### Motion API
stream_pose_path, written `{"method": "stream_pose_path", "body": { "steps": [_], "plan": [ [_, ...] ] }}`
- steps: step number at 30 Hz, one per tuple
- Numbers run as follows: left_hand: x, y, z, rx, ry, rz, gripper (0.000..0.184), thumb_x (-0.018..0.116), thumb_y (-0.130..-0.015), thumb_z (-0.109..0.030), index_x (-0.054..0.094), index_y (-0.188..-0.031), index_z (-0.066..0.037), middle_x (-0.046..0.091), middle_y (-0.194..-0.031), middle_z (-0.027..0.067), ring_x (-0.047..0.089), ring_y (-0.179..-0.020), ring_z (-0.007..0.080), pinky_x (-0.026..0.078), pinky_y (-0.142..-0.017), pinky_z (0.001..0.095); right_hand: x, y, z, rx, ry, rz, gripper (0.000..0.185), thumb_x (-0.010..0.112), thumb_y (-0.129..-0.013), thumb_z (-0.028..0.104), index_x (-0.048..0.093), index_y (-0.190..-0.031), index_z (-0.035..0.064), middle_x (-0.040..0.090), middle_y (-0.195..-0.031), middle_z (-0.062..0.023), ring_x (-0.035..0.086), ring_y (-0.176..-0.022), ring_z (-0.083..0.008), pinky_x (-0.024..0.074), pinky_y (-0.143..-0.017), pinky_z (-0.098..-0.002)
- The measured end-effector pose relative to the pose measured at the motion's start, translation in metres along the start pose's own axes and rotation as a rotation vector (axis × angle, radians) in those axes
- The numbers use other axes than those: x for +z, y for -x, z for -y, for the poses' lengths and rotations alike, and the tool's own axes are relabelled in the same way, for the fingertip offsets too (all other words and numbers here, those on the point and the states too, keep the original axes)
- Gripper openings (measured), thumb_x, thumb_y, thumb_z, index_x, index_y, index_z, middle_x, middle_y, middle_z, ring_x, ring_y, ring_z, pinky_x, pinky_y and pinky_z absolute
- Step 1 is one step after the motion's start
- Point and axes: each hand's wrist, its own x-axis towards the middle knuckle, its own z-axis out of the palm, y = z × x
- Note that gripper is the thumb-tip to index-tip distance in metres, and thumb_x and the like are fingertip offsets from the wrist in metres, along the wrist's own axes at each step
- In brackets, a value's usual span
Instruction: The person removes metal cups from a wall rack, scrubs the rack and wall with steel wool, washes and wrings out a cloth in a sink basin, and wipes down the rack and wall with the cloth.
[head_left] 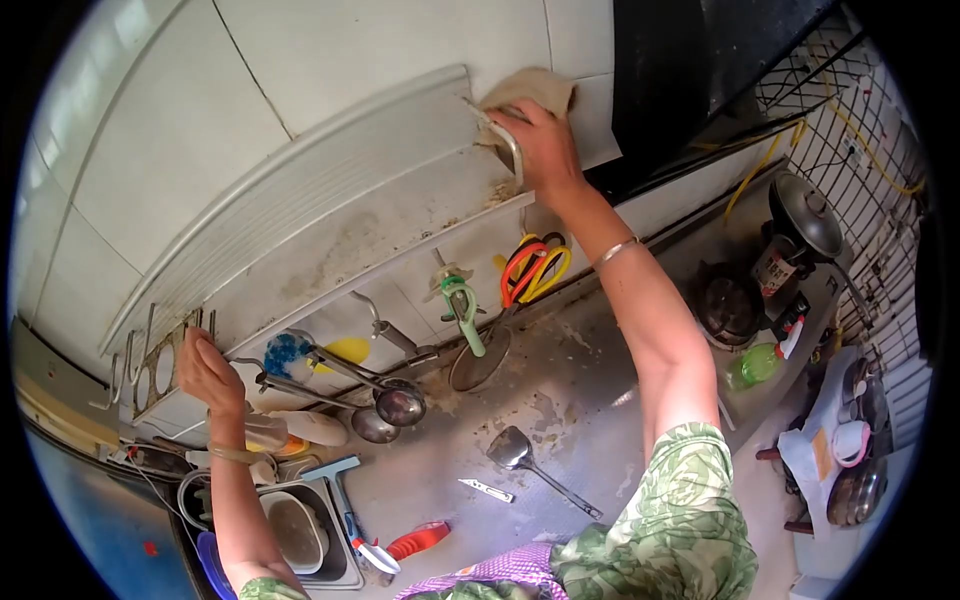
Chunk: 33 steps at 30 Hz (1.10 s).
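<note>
A metal wall shelf (350, 215) with a dusty, stained surface runs across the tiled wall. At its right end my right hand (545, 150) is closed on a tan cloth (530, 92), pressed near the shelf's curved end bar (508, 140). My left hand (208, 372) is closed at the shelf's left end, beside the holed end plate (160, 372); its fingertips are partly hidden. From hooks below the shelf hang ladles (400, 402), a round strainer (478, 365), green-handled scissors (462, 305) and red-and-yellow-handled scissors (535, 270).
On the steel counter (450, 470) lie a spatula (512, 450), a white cutter (487, 490), a red-handled tool (418, 540) and a blue-headed scraper (332, 468). A sink (345, 565) is at lower left. Rightward stand a lidded pan (806, 215) and a green spray bottle (758, 365).
</note>
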Motion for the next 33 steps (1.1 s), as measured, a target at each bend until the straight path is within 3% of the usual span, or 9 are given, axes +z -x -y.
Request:
{"method": "stream_pose_path", "body": {
  "steps": [5, 9, 12, 18, 19, 22, 25, 29, 33],
  "plan": [
    [0.003, 0.001, -0.001, 0.011, 0.008, -0.008, 0.033, 0.033, -0.1, -0.021, 0.049, -0.075, -0.004, 0.046, -0.065, 0.0151, 0.047, -0.059, 0.0358, 0.034, -0.054, 0.0434, 0.005, -0.043, -0.003, -0.075, 0.05, -0.149, 0.043, 0.064, -0.073, -0.005, 0.069, -0.112, 0.0126, 0.062, -0.11, -0.0101, 0.054, -0.103, -0.0347, 0.0452, -0.092, -0.039],
    [-0.001, 0.0, -0.003, 0.004, 0.003, 0.001, 0.035, 0.032, -0.1, -0.021, 0.048, -0.075, -0.004, 0.044, -0.064, 0.0151, 0.046, -0.058, 0.0356, 0.033, -0.054, 0.0427, 0.004, -0.033, 0.018, 0.151, 0.021, -0.096, 0.048, 0.063, -0.077, 0.0, 0.065, -0.121, 0.017, 0.057, -0.122, -0.0115, 0.049, -0.11, -0.0354, 0.0395, -0.099, -0.0403],
    [0.0, 0.0, 0.0, 0.022, 0.0, -0.013, 0.035, 0.032, -0.101, -0.021, 0.048, -0.075, -0.004, 0.043, -0.063, 0.0147, 0.045, -0.057, 0.0355, 0.033, -0.053, 0.0423, 0.026, -0.047, -0.006, 0.185, 0.251, -0.189, 0.048, 0.064, -0.078, 0.002, 0.063, -0.124, 0.0171, 0.055, -0.124, -0.0138, 0.047, -0.114, -0.0351, 0.0373, -0.101, -0.0429],
    [0.004, 0.002, 0.0, 0.016, 0.001, 0.001, 0.034, 0.032, -0.1, -0.021, 0.047, -0.075, -0.004, 0.044, -0.064, 0.0143, 0.046, -0.057, 0.0354, 0.034, -0.053, 0.0423, 0.018, -0.069, -0.001, 0.208, 0.161, -0.486, 0.05, 0.066, -0.082, 0.012, 0.055, -0.131, 0.0119, 0.043, -0.14, -0.0174, 0.037, -0.129, -0.0399, 0.0287, -0.109, -0.0469],
    [0.003, 0.002, 0.0, 0.014, -0.007, 0.012, 0.034, 0.032, -0.1, -0.021, 0.047, -0.075, -0.004, 0.044, -0.064, 0.0143, 0.046, -0.058, 0.0355, 0.034, -0.053, 0.0424, 0.017, -0.062, -0.003, 0.184, 0.147, -0.453, 0.051, 0.065, -0.084, 0.013, 0.052, -0.133, 0.0107, 0.04, -0.142, -0.0195, 0.036, -0.129, -0.0414, 0.0276, -0.109, -0.0493],
    [0.001, 0.004, 0.003, 0.008, -0.023, 0.02, 0.033, 0.032, -0.1, -0.021, 0.048, -0.076, -0.004, 0.045, -0.066, 0.0143, 0.047, -0.059, 0.0356, 0.035, -0.054, 0.0426, 0.02, -0.029, -0.01, 0.171, 0.161, -0.403, 0.053, 0.063, -0.085, 0.008, 0.052, -0.136, 0.0168, 0.048, -0.134, -0.0193, 0.041, -0.122, -0.0406, 0.0328, -0.106, -0.0447],
    [0.006, 0.004, 0.004, 0.0, -0.016, 0.0, 0.033, 0.032, -0.1, -0.021, 0.049, -0.077, -0.005, 0.047, -0.067, 0.0139, 0.048, -0.06, 0.0356, 0.035, -0.055, 0.0428, 0.023, 0.02, -0.023, 0.242, 0.087, -0.178, 0.059, 0.063, -0.086, 0.01, 0.045, -0.142, 0.0149, 0.045, -0.138, -0.0203, 0.038, -0.125, -0.0426, 0.0302, -0.108, -0.0453],
    [0.004, 0.006, 0.004, -0.015, -0.005, 0.019, 0.033, 0.032, -0.101, -0.021, 0.049, -0.077, -0.006, 0.048, -0.067, 0.0134, 0.049, -0.061, 0.0356, 0.035, -0.055, 0.0433, 0.018, 0.064, -0.01, 0.472, -0.038, -0.016, 0.06, 0.062, -0.086, 0.009, 0.042, -0.143, 0.0103, 0.038, -0.145, -0.0206, 0.033, -0.132, -0.043, 0.0234, -0.112, -0.047],
    [0.003, 0.005, 0.003, -0.015, -0.022, 0.028, 0.034, 0.032, -0.101, -0.022, 0.049, -0.078, -0.006, 0.047, -0.067, 0.0136, 0.048, -0.06, 0.0356, 0.035, -0.054, 0.0435, 0.038, 0.11, -0.023, 0.42, 0.039, -0.066, 0.065, 0.063, -0.083, 0.01, 0.039, -0.144, 0.0085, 0.03, -0.149, -0.0218, 0.03, -0.133, -0.0458, 0.0258, -0.111, -0.0501]
  ]
}}
